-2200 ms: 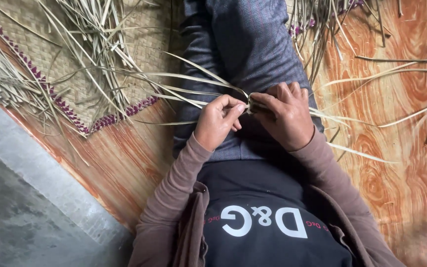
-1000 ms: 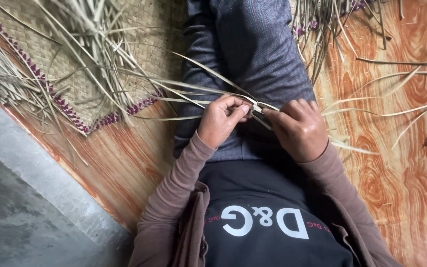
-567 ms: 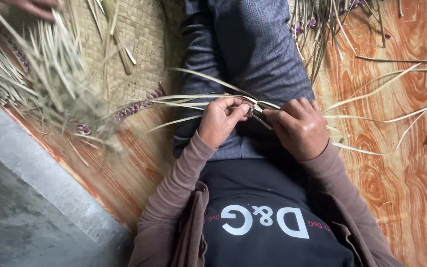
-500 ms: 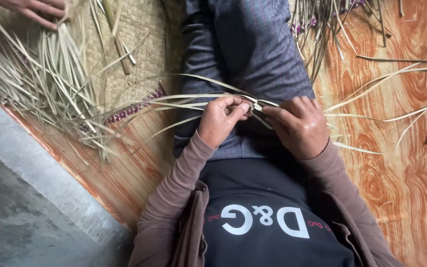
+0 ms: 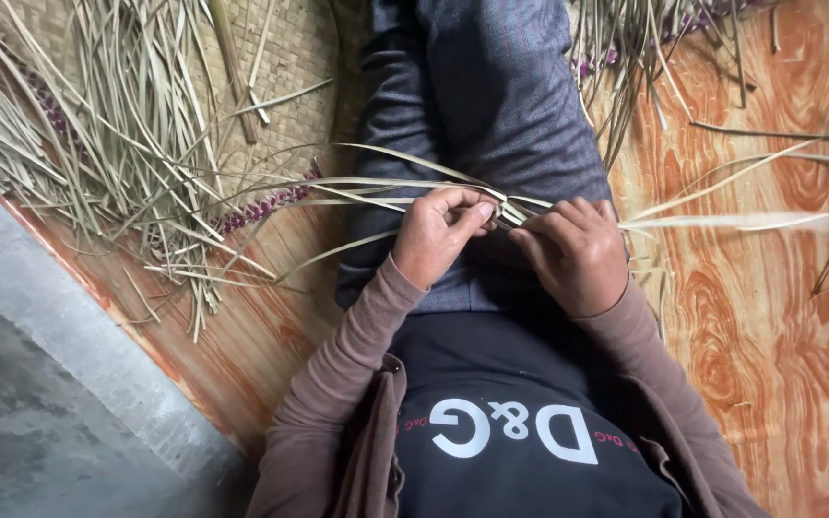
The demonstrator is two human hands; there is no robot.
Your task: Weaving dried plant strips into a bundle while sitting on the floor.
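Observation:
I sit on the floor with my grey-trousered leg (image 5: 482, 96) stretched out ahead. Over my lap, my left hand (image 5: 438, 235) and my right hand (image 5: 576, 254) pinch the meeting point of several pale dried leaf strips (image 5: 506, 206). From that point, strips fan out to the left (image 5: 338, 187) and to the right (image 5: 722, 219). The two hands almost touch. Fingers of both are closed on the strips.
A heap of loose dried strips (image 5: 117, 144) lies at the upper left on a woven mat (image 5: 290, 58) with a purple edge. More strips (image 5: 645, 48) lie at the upper right on the orange wood-grain floor (image 5: 760, 317). A grey concrete step (image 5: 40, 364) runs along the left.
Another person's hand at the top left, which was shifting the loose heap, has gone. The heap has spread down and right. My hands stay together on the strips; a right-hand strip blurs.

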